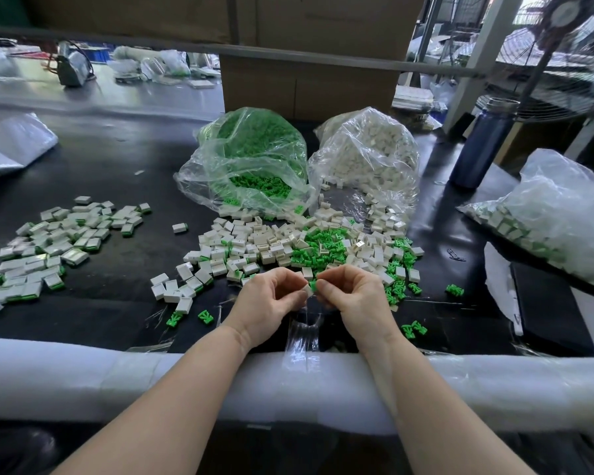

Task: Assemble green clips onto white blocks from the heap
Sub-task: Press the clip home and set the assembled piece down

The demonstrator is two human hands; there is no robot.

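Black and wide, the work surface (117, 159) runs from a padded white foam edge (83, 375) out to cardboard boxes (309, 87) at the back.

At its near middle, both hands meet over one small white plastic block (307, 290), with a small green plastic clip (313, 285) at its right end. The left hand (271, 303) pinches the block between thumb and curled fingers; the right hand (352, 296) pinches the clip, fingertips pressed together on it. Each grip is clamped on its part, not spread. Whether the clip is already seated I cannot tell; the fingers hide the joint.

To do this step well, I judge the clip should go in square to the block's open end, pushed straight along the block and not at a slant, with the left hand steadying against the push until the green sits flush.

Just beyond the hands, at twelve o'clock, lies the mixed heap of loose white blocks and green clips (309, 248). Behind it stand a clear plastic bag of green clips (254, 159) and, to its right, a clear plastic bag of white blocks (367, 156). At nine to ten o'clock spreads a pile of finished white blocks with green ends (55, 241); at three o'clock, a clear bag of finished pieces (546, 224) and a dark blue bottle (477, 145).
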